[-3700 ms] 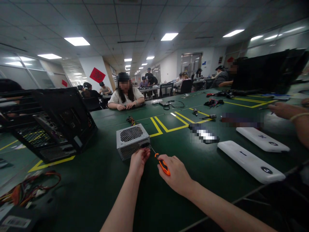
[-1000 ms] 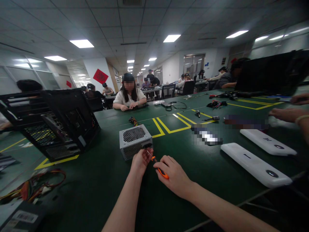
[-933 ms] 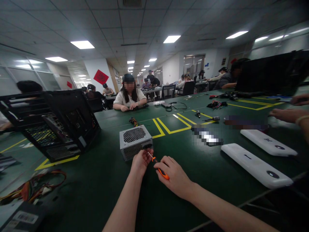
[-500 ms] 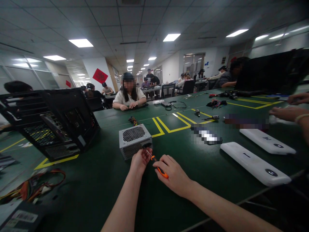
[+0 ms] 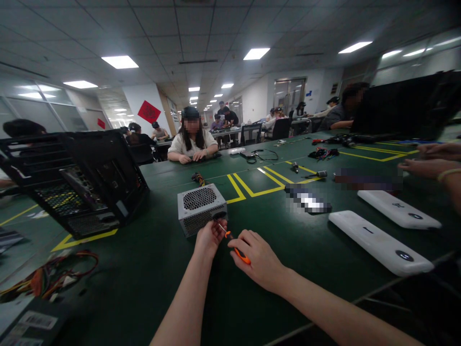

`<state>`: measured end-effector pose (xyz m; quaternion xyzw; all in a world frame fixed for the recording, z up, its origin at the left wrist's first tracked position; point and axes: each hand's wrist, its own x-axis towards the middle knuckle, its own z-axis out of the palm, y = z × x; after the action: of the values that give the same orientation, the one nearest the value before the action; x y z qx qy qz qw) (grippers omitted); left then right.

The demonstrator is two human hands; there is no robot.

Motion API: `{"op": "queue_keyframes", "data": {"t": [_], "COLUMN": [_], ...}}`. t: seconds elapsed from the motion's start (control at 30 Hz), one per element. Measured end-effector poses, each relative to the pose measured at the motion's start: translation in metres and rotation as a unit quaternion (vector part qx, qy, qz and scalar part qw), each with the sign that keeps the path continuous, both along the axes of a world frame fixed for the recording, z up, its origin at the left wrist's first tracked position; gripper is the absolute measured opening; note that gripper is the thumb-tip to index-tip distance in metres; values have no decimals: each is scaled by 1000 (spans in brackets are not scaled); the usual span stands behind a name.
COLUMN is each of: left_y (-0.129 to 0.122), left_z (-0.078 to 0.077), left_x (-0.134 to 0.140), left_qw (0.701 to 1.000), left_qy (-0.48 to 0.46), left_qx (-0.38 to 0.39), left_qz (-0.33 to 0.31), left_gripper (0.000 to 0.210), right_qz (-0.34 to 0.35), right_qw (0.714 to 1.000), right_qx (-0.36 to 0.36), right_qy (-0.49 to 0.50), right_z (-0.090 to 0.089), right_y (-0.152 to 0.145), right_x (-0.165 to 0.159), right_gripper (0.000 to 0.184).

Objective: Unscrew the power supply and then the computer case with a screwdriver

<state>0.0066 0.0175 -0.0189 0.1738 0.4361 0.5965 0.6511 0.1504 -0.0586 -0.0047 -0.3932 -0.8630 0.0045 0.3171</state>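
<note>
A grey computer power supply [image 5: 192, 222] with a honeycomb fan grille on top stands on the green table in front of me. My left hand [image 5: 209, 238] is at its near right corner, fingers curled together around the screwdriver's tip; whether they pinch a small part is hidden. In my right hand [image 5: 257, 259] is a screwdriver [image 5: 242, 255] with an orange and black handle, gripped by closed fingers. Its thin shaft slants up and left to the power supply's near side, by a black socket. The exact contact point of the tip is too small to see.
An open black computer case [image 5: 104, 182] stands at left, above loose coloured cables [image 5: 50, 278] and another metal unit [image 5: 29, 324]. Two white devices [image 5: 382, 242] lie at right, near a co-worker's hands [image 5: 432, 163]. A person [image 5: 192, 139] sits opposite.
My hands, the screwdriver and the power supply hold nearly the same positions. The view has shifted very slightly, and the co-worker's hands at right have moved a little left.
</note>
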Motion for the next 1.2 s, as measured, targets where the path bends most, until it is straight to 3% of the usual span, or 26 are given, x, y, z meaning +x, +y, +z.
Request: {"op": "queue_keyframes", "data": {"t": [0.13,0.33,0.6,1.2], "left_y": [1,3,4,4], "left_z": [-1,-2,0,4], "left_x": [-1,-1,-1,-1], "left_qw": [1000,999,996,991], "left_qy": [-4,-27,-65,-119], "left_qx": [-14,-21,-45,-53], "left_qz": [0,19,34,24], "left_gripper": [15,10,12,10], "right_qz": [-4,8,0,-4], "right_qw": [1000,996,1000,1000], "right_qx": [12,36,-4,-13], "right_qy": [-28,-81,-5,-20], "right_z": [6,13,5,3], "right_y": [0,1,0,-1], "right_x": [-4,-9,-11,-12], "right_gripper": [26,11,21,19]}}
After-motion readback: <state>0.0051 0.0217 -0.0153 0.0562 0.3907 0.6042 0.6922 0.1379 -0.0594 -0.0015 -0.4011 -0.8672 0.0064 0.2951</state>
